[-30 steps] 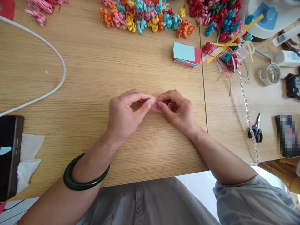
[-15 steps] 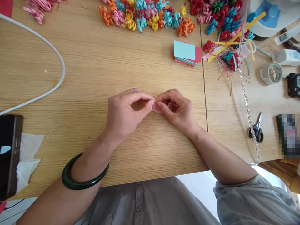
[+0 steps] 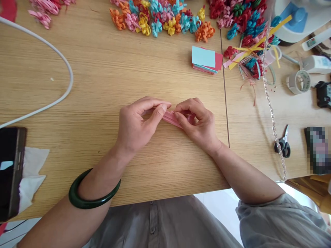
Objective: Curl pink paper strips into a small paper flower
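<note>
Both hands meet at the middle of the wooden table (image 3: 103,69) over a small pink paper strip (image 3: 170,118). My left hand (image 3: 137,124) pinches its left end between thumb and forefinger. My right hand (image 3: 198,120) pinches the right end, its fingers curled over the paper so most of the strip is hidden. A dark green bangle (image 3: 90,193) sits on my left forearm.
Many curled paper flowers (image 3: 160,17) in several colours lie along the far edge. A stack of coloured paper squares (image 3: 205,59) lies beyond my right hand. Scissors (image 3: 283,143), tape roll (image 3: 298,82) and a bead chain (image 3: 270,103) are at right. A white cable (image 3: 64,65) and a phone (image 3: 10,168) are at left.
More of the pink strip shows between my fingers now; my left thumb and forefinger have stretched out along it. The hands stay in the same place.
</note>
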`<act>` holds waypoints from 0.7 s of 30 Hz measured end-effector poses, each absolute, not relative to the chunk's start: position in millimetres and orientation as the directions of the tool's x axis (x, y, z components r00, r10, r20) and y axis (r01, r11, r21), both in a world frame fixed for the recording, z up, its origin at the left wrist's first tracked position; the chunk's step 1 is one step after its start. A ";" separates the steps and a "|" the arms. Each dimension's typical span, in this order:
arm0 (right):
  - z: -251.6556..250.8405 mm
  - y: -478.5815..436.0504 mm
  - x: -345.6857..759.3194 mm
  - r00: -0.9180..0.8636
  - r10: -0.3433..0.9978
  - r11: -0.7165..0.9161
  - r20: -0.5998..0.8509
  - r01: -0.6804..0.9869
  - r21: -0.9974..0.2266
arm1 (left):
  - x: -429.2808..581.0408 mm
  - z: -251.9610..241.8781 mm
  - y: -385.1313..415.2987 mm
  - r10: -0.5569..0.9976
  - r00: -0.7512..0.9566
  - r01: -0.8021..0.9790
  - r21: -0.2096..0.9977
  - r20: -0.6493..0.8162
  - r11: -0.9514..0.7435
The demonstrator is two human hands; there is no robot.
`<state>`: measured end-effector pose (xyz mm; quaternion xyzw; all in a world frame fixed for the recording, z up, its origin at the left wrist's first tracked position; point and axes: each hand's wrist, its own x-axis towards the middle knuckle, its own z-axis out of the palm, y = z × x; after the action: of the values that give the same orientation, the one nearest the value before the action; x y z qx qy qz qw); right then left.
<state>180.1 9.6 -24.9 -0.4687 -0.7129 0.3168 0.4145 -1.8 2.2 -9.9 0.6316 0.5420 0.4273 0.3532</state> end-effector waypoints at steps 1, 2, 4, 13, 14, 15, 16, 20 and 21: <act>-24.9 9.8 180.1 -0.217 0.931 0.360 0.295 0.401 -0.843 | -2.7 -9.7 3.0 0.988 0.056 0.364 0.919 0.141 -0.152; -25.1 10.0 180.1 -0.215 0.930 0.363 0.299 0.393 -0.845 | -3.4 -9.6 3.6 0.988 0.070 0.355 0.922 0.137 -0.153; -25.6 10.7 180.0 -0.210 0.928 0.368 0.308 0.379 -0.849 | -4.2 -9.2 4.2 0.985 0.095 0.357 0.919 0.143 -0.168; -28.2 12.8 180.7 -0.218 0.926 0.372 0.308 0.391 -0.842 | -3.9 -9.0 3.3 0.982 0.111 0.387 0.904 0.154 -0.185; -28.0 12.7 180.7 -0.221 0.926 0.372 0.307 0.387 -0.844 | -3.5 -9.2 3.1 0.980 0.108 0.395 0.898 0.166 -0.195; -27.8 12.6 180.7 -0.225 0.926 0.370 0.303 0.385 -0.845 | -3.0 -9.4 2.8 0.978 0.104 0.403 0.892 0.179 -0.206; -27.7 12.5 180.7 -0.230 0.927 0.366 0.296 0.387 -0.846 | -2.5 -9.7 2.5 0.976 0.101 0.412 0.885 0.192 -0.216; -28.0 12.1 181.3 -0.246 0.932 0.348 0.265 0.410 -0.843 | -1.7 -11.7 1.5 0.976 0.087 0.440 0.871 0.199 -0.217; -28.3 12.2 181.4 -0.253 0.931 0.351 0.265 0.411 -0.841 | -1.7 -12.3 1.4 0.978 0.085 0.445 0.871 0.191 -0.208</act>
<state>181.4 12.2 -28.3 -0.4656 -0.7202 0.3280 0.3962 -1.7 1.4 -12.3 0.6607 0.5386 0.4094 0.3253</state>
